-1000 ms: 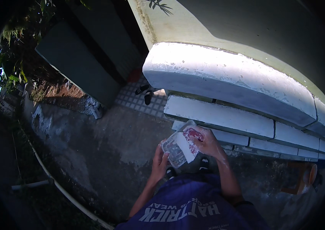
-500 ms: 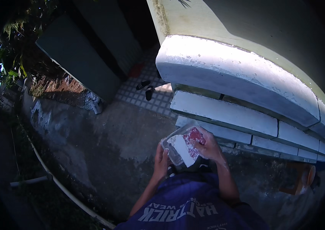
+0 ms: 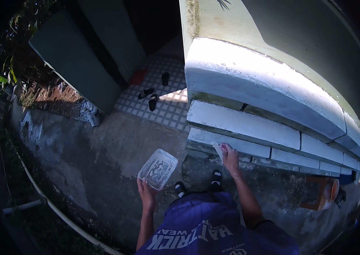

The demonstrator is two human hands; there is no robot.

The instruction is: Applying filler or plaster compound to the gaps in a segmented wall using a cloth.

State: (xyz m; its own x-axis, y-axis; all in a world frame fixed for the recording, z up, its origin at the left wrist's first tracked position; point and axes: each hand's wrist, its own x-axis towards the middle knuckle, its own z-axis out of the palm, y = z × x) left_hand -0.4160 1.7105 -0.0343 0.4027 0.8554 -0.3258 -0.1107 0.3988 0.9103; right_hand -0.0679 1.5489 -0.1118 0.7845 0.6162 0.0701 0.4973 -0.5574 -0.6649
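Note:
In my left hand (image 3: 146, 192) is a clear plastic tub (image 3: 159, 169), gripped by its near edge and tipped so that its inside shows. White paste is smeared over its bottom and walls. My right hand (image 3: 231, 159) is closed on a thin flat scraper (image 3: 218, 149), seen almost edge-on, with a bit of red between the fingers. The scraper is beside the lower white block course (image 3: 241, 145) of the wall; whether it touches cannot be told from this view.
Above rise more white block courses (image 3: 243, 124) and a bulging white ledge (image 3: 269, 91). Black slippers (image 3: 152, 102) lie on the tiled floor (image 3: 167, 114) by a doorway. An orange-brown object (image 3: 316, 193) stands at right. A pale pipe (image 3: 61, 216) runs along the left.
My hands have parted: the tub has moved left and down with my left hand. My right hand has lifted the scraper away from the tub towards the wall. The view has shifted slightly.

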